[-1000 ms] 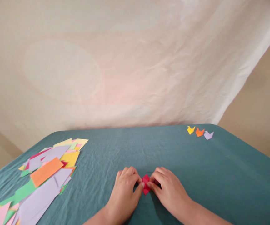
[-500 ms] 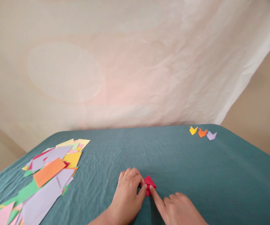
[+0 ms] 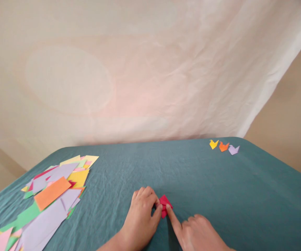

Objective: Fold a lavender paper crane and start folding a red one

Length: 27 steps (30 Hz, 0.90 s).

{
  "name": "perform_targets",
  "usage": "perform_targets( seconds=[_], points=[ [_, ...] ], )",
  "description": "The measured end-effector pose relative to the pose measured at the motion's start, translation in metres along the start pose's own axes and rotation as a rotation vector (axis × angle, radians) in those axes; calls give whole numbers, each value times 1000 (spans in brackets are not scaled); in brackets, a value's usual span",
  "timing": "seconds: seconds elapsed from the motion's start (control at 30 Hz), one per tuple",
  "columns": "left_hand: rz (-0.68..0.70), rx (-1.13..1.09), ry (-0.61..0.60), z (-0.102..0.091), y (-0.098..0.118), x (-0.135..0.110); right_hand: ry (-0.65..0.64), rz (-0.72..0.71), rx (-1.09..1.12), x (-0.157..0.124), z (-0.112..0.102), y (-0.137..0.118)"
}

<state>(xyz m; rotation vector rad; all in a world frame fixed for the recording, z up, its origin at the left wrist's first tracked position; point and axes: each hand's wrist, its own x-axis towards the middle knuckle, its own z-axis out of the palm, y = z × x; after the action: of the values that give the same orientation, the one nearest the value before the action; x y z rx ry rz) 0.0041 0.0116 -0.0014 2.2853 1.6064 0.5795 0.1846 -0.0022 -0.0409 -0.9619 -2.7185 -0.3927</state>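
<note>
A small red folded paper (image 3: 165,201) lies on the cloth in front of me, creased into a roughly diamond shape. My left hand (image 3: 142,216) pinches its left edge between thumb and fingertips. From the right, the outstretched index finger of my right hand (image 3: 192,228) presses on the paper's right side. The other fingers of that hand are curled under, gripping nothing that I can see. Fingertips of both hands cover parts of the paper.
Loose coloured sheets, among them an orange sheet (image 3: 52,192) and a lilac sheet (image 3: 44,223), lie heaped on the left. At the far right stand in a row a yellow paper bird (image 3: 213,144), an orange one (image 3: 223,146) and a lilac one (image 3: 233,150). Teal cloth (image 3: 129,167) covers the table.
The whole view has shifted slightly. Both hands keep their places on the red paper, with hardly any movement of the fingers.
</note>
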Motion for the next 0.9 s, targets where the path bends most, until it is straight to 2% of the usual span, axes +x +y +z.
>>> perform_targets(
  seconds=[0.27,0.77,0.9],
  points=[
    [4,2,-7,1,0,-1,33,28,19,-3,4,-3],
    [14,-4,-4,1,-3,-1,-126,11,19,0,-3,-2],
    [79,-78,-50,-7,-5,-2,-140,5,20,1,-6,-1]
  ],
)
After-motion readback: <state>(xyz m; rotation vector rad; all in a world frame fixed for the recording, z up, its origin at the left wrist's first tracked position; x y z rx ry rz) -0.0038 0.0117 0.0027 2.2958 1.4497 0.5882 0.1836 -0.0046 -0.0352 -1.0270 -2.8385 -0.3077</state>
